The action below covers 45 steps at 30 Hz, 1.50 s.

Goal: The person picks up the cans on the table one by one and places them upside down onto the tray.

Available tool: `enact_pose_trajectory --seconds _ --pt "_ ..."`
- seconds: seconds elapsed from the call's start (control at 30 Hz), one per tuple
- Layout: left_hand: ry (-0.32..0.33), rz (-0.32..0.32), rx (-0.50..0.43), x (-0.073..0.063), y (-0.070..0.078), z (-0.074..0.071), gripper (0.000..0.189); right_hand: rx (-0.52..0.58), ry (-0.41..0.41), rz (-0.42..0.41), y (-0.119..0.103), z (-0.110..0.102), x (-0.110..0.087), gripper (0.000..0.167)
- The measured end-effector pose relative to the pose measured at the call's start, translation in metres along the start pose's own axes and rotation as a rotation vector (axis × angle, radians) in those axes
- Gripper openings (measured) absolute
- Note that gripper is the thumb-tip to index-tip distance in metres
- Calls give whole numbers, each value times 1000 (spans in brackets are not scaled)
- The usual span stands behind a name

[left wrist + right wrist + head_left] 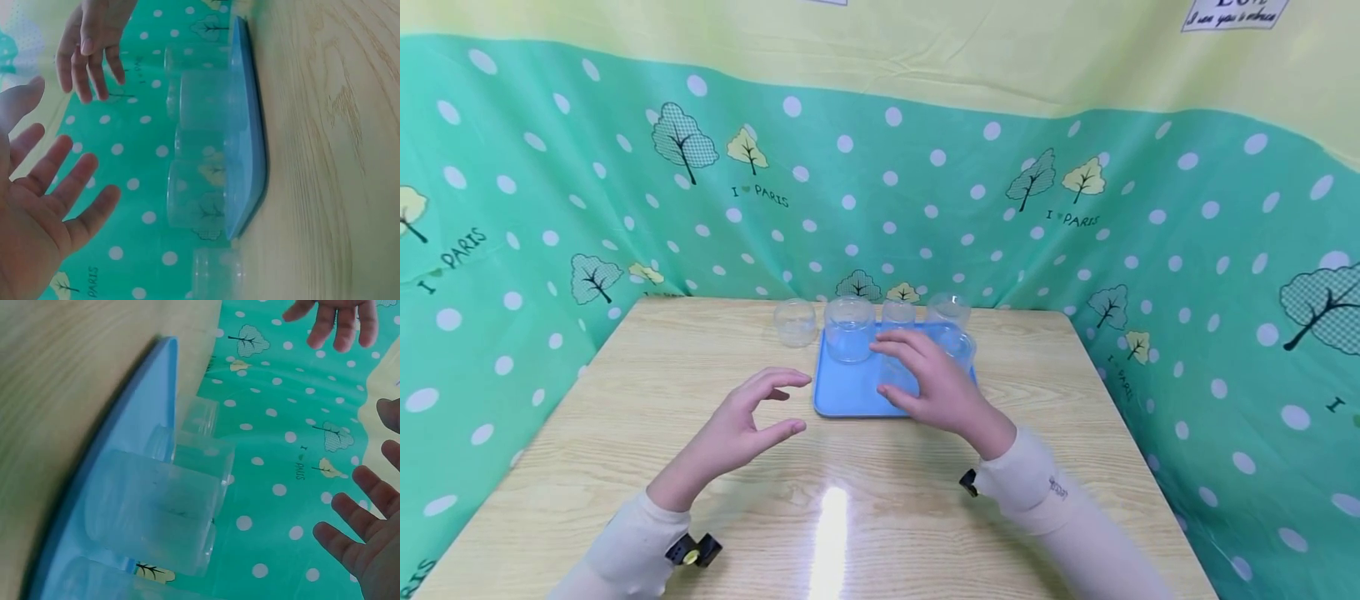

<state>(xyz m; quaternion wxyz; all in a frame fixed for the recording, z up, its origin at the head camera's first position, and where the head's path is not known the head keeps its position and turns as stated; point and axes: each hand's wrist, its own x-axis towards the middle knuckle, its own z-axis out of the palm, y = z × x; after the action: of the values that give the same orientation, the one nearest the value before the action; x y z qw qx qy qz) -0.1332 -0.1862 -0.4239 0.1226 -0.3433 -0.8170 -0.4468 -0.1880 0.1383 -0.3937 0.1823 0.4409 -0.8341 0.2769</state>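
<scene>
My left hand (739, 427) hovers over the table to the left of a blue tray (850, 396), fingers apart and holding nothing. Above the tray's right part is my right hand (942, 390), its fingers also spread and relaxed; it partly covers what stands beneath. Several clear, see-through cups or jars stand on the tray, among them a wide one (850, 333) at the back left and a nearer, larger-looking one (153, 512) in the right wrist view. Both wrist views show a gap between the hands and these containers.
One clear container (795, 323) stands on the wooden table (715, 358), just left of the tray. A green and yellow patterned cloth (850, 192) hangs behind the table and along both sides. Light reflects off the tabletop near the front.
</scene>
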Motion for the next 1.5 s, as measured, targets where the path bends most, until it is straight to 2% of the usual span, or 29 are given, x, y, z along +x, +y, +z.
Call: enact_pose_trajectory --seconds 0.27,0.6,0.9,1.03,1.27,1.4,1.5 --pt "-21 -5 35 9 0 -6 52 19 6 6 3 4 -10 56" --pt "-39 -1 85 21 0 -11 52 21 11 5 2 7 -13 55" --pt "-56 -65 151 45 -7 -27 57 26 18 4 2 8 -17 58" --pt "-100 -93 209 64 -18 -38 59 22 12 9 2 7 -19 57" --pt "-193 -148 350 107 -44 -56 62 25 3 32 4 5 -24 57" --pt "-253 -186 414 127 -65 -63 65 25 13 16 6 6 -24 58" --pt "-306 -225 437 137 -84 -67 72 24 14 3 7 8 -23 57"
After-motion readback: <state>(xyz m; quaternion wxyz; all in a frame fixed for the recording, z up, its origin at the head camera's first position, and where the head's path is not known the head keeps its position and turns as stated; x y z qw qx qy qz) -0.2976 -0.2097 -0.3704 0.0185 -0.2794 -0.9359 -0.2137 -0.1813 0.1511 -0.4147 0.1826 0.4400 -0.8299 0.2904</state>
